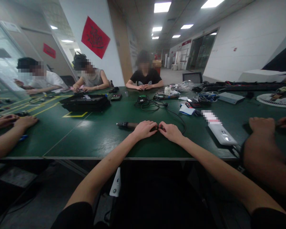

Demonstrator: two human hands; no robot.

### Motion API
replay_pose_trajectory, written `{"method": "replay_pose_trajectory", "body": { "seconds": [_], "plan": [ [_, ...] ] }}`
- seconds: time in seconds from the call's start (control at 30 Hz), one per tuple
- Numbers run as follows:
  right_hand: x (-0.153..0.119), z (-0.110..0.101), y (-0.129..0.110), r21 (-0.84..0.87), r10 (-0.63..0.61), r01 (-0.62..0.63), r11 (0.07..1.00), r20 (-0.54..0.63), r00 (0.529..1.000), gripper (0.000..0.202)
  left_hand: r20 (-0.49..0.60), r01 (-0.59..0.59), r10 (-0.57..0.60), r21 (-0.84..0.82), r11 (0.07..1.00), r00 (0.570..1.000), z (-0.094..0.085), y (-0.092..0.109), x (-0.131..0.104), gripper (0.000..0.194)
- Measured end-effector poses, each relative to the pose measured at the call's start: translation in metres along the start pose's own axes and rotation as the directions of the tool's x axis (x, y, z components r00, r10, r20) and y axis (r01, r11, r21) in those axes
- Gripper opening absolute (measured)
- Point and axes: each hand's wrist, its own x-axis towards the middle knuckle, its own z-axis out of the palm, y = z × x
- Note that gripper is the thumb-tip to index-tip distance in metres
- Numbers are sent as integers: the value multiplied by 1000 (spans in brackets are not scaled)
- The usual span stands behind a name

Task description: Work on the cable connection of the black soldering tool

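A dark electric screwdriver point(127, 125) lies along the green table point(97, 140), its bit end pointing left. My left hand point(145, 129) is wrapped over the rear part of its body. Close beside it, my right hand point(171, 132) pinches the plug end of a black cable point(184, 122) at the screwdriver's tail. Fingers cover most of the joint, so I cannot tell whether the plug is seated. The cable curves from behind my right hand up to a loose coil farther back.
A black tray point(85, 102) stands back left. On the right lie a white power strip point(221, 134), a blue-and-white packet point(187, 109) and a grey box point(231, 98). Co-workers' arms point(262, 140) rest at both sides; several people sit across the table.
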Motion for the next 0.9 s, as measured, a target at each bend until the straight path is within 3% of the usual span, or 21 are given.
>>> {"method": "replay_pose_trajectory", "body": {
  "seconds": [0.37, 0.57, 0.9],
  "plan": [
    [0, 2, 3, 5, -28, 28, 1000, -17, 999, 16, -26, -17, 17, -7, 1000, 1000, 4, -2, 0, 22],
    [1, 2, 3, 25, -43, 43, 999, -8, 999, 17, -16, 48, -48, 2, 999, 999, 8, -4, 2, 24],
    [2, 3, 4, 39, -77, 77, 996, -10, 997, 21, -27, 9, -8, 6, 1000, 1000, 11, -4, 1, 22]
  ]
}}
